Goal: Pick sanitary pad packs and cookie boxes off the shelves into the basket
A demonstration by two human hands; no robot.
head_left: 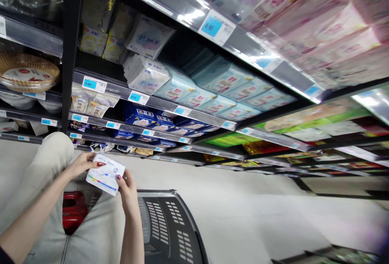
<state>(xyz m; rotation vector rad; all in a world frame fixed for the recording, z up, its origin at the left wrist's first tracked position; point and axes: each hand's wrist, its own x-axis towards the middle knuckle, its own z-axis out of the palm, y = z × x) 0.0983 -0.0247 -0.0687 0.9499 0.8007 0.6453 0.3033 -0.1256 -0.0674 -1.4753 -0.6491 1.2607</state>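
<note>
A small white package (105, 173) with blue print and a coloured stripe along its lower edge is held up in front of my knees. My left hand (83, 166) grips its upper left side, the thumb lying across the printed face. On the right edge, my right hand (127, 185) closes with its thumb on the front. The package is tilted, and its small text is too fine to read. Just beyond it, the lowest shelf holds crumpled-looking packs (101, 147).
Shelves of white packs (147, 73), light blue packs (179, 87) and blue boxes (138, 116) rise ahead. Paper baking cups (28, 71) sit at the left. A dark basket (170, 223) stands on the floor at my right, and a red object (73, 211) lies between my legs.
</note>
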